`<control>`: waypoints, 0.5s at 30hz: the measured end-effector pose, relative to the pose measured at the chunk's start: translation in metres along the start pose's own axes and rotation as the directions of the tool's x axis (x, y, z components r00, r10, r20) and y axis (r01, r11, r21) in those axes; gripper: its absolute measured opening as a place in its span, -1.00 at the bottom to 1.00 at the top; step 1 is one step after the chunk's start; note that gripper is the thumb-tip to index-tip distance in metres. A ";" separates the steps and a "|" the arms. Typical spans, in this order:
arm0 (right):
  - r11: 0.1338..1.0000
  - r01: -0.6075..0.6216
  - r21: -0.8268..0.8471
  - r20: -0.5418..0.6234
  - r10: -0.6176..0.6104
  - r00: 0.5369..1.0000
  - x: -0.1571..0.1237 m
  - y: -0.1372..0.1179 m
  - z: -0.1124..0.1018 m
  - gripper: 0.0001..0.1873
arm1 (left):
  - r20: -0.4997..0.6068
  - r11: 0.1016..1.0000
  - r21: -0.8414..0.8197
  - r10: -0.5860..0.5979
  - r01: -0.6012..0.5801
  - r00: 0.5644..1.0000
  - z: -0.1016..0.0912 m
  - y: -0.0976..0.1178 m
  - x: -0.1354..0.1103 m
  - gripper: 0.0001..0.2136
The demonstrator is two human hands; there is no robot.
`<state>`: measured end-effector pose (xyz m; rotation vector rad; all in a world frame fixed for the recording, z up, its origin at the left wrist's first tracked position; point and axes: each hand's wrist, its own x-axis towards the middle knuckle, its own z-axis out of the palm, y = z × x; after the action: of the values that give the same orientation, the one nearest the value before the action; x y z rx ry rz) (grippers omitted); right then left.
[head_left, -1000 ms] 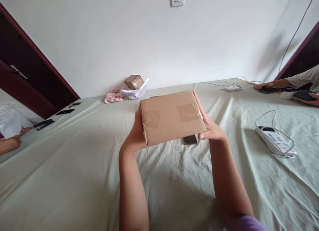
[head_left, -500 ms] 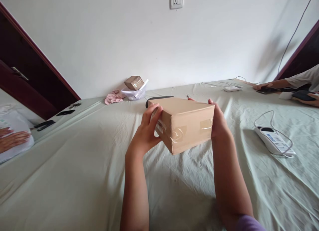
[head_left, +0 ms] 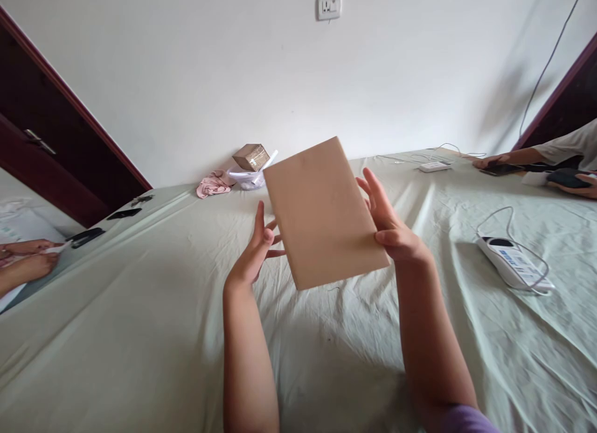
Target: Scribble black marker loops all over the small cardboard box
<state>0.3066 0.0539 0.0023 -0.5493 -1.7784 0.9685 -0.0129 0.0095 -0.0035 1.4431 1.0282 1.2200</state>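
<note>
A plain brown cardboard box [head_left: 326,215] is held up in front of me above the green cloth, one broad face turned toward me and tilted. On its left edge, my left hand [head_left: 254,249] supports it, fingers reaching partly behind and thumb pointing up. My right hand [head_left: 394,231] grips the right edge, thumb near the lower right corner and fingers extended along the side. The box's other faces are hidden, as are some fingertips.
Against the wall, a smaller taped box [head_left: 250,157] rests on a plastic bag [head_left: 249,179] beside a pink cloth [head_left: 214,184]. A white power strip [head_left: 513,262] with its cord lies right. Other people's hands appear at left [head_left: 32,262] and right [head_left: 494,163].
The box has turned from showing its taped side and top to showing one plain broad face. Both hands have shifted their hold. A person's hands at far left have moved.
</note>
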 end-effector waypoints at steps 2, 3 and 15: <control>0.999 0.021 -0.026 0.080 -0.019 0.997 0.001 -0.002 0.006 0.36 | 0.049 0.995 -0.096 0.033 -0.029 0.998 0.005 -0.003 0.003 0.16; 0.999 0.018 -0.026 0.122 -0.015 0.992 0.001 -0.003 0.008 0.36 | 0.048 0.992 -0.116 0.057 -0.051 0.997 0.008 -0.003 0.004 0.14; 0.994 -0.112 0.007 0.231 0.107 0.967 0.002 -0.002 0.018 0.24 | 0.052 0.937 0.153 0.310 -0.315 0.949 0.002 -0.005 0.002 0.47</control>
<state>0.2894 0.0479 0.0015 -0.5454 -1.9573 1.1643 -0.0109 0.0118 -0.0083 1.7962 0.9172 1.3615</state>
